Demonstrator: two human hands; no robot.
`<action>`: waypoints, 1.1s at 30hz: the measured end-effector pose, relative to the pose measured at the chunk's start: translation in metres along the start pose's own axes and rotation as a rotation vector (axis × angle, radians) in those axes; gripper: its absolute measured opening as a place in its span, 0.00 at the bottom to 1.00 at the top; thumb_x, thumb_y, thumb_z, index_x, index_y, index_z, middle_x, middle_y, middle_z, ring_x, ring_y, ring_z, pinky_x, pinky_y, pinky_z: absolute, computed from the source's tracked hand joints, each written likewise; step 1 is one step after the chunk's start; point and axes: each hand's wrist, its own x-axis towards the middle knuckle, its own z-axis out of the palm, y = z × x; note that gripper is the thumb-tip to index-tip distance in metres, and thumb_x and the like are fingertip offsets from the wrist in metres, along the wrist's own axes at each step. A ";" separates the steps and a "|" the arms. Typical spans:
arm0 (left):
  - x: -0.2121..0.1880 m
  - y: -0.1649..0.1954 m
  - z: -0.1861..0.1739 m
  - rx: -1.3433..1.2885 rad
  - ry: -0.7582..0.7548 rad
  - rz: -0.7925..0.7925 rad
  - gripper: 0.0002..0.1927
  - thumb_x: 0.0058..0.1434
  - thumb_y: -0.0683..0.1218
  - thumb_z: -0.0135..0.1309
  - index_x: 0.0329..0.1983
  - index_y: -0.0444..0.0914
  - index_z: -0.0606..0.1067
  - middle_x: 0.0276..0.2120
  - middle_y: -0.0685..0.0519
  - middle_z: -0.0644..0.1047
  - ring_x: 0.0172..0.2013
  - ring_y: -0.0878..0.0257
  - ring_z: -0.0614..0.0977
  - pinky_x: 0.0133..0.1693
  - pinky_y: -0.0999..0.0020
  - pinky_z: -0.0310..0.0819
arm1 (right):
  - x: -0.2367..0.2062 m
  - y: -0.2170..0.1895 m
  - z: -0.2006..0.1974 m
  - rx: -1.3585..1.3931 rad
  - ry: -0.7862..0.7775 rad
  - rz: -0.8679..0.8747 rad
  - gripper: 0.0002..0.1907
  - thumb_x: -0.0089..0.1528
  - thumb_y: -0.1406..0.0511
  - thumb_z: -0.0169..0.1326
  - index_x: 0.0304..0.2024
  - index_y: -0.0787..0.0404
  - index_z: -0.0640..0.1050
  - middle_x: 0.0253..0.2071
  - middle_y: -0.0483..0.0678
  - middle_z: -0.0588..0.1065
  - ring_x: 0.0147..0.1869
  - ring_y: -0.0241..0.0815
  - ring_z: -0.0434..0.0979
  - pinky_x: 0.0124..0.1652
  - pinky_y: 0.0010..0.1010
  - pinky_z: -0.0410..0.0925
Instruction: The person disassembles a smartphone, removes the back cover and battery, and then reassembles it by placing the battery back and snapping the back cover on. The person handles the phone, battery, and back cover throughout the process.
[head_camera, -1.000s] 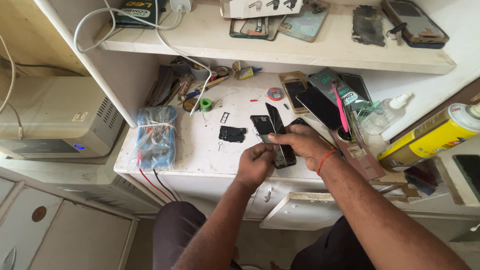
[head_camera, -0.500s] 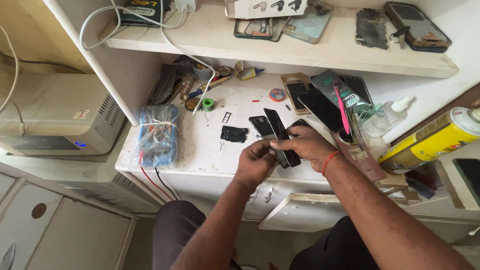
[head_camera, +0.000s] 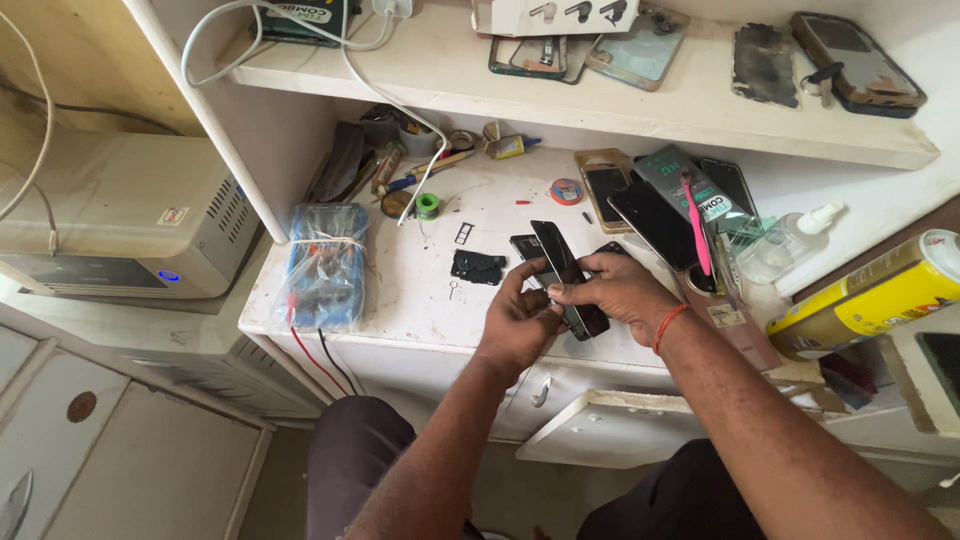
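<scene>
Over a cluttered white worktop (head_camera: 420, 290), a person seated at its front edge held a slim black phone (head_camera: 568, 277) between 2 hands, the device tilted on edge above the surface rather than lying on it. The left hand (head_camera: 520, 320) curled around the phone's lower end from the near side, thumb and fingers pinching it. The right hand (head_camera: 615, 290), an orange thread band (head_camera: 668, 327) at its wrist, closed over the phone's far side, fingertips pressed to its edge. Whether a second dark piece sat behind the phone could not be told.

Just left of the hands, a small black part (head_camera: 478, 267) lay flat on the worktop, with a thin rectangular frame (head_camera: 464, 233) a little beyond it. Farther left, a blue meter wrapped in plastic (head_camera: 325, 262) rested near the worktop's edge, red and black leads trailing off the front. A green roll of tape (head_camera: 428, 205) and a jumble of tools sat toward the back. To the right stood several dark phones (head_camera: 655, 215), a pink tool (head_camera: 694, 222) in a holder, a clear bottle (head_camera: 785, 248) and a yellow spray can (head_camera: 870, 295) lying on its side. Above, a shelf (head_camera: 640, 105) carried more phones and cases. A beige box with a blue light (head_camera: 120, 225) stood off to the left.
</scene>
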 end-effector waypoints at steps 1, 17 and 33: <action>0.000 0.001 0.000 0.011 0.004 -0.001 0.36 0.61 0.32 0.50 0.73 0.39 0.56 0.46 0.42 0.80 0.46 0.60 0.82 0.45 0.65 0.81 | 0.000 0.000 0.000 0.001 -0.007 -0.007 0.21 0.52 0.63 0.68 0.46 0.64 0.81 0.34 0.50 0.83 0.38 0.39 0.82 0.39 0.31 0.72; 0.000 0.002 0.002 0.094 0.028 -0.032 0.40 0.63 0.36 0.54 0.75 0.45 0.52 0.47 0.44 0.80 0.47 0.61 0.82 0.47 0.64 0.81 | -0.001 -0.005 0.004 -0.055 0.026 0.022 0.20 0.52 0.64 0.69 0.45 0.64 0.82 0.33 0.50 0.82 0.38 0.39 0.82 0.40 0.31 0.72; -0.005 0.011 0.006 0.064 0.039 -0.012 0.54 0.63 0.36 0.51 0.79 0.52 0.29 0.49 0.39 0.79 0.44 0.58 0.82 0.45 0.62 0.82 | 0.005 -0.005 0.005 -0.151 0.025 0.026 0.17 0.52 0.62 0.69 0.39 0.66 0.83 0.32 0.49 0.82 0.38 0.37 0.80 0.44 0.29 0.69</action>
